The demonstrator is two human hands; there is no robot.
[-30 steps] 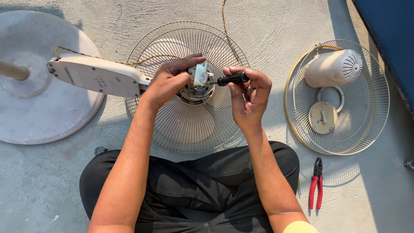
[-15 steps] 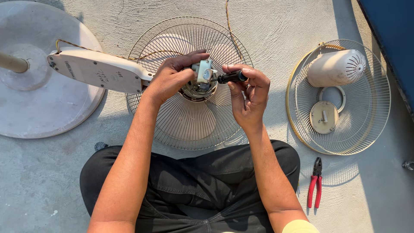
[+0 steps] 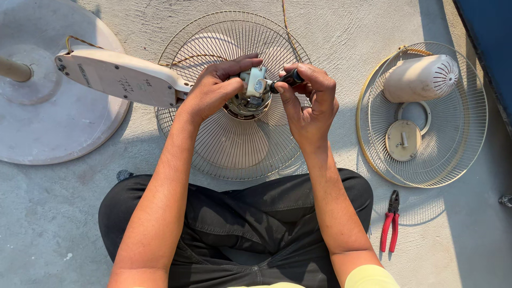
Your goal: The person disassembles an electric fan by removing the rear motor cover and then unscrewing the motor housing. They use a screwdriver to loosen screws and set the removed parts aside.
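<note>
Both hands meet over the middle of the scene: the left hand [image 3: 213, 88] is wrapped around the small grey metal fan motor [image 3: 252, 90], fingers curled over its top, while the right hand [image 3: 309, 104] pinches a black-handled screwdriver [image 3: 285, 80] whose tip points left into the motor. That motor sits at the end of a cream plastic fan neck [image 3: 120, 77], which reaches in from the left and hangs above a round wire fan guard [image 3: 234, 138] lying flat on the grey concrete floor [image 3: 48, 224]. Far left lies a round pale fan base [image 3: 53, 128]. To the right, well apart, a second wire guard with a gold rim [image 3: 426, 165] holds a cream ribbed motor cover [image 3: 418, 77] and a round beige disc [image 3: 402, 140]. Red-handled pliers [image 3: 390, 224] lie near the person's right knee.
</note>
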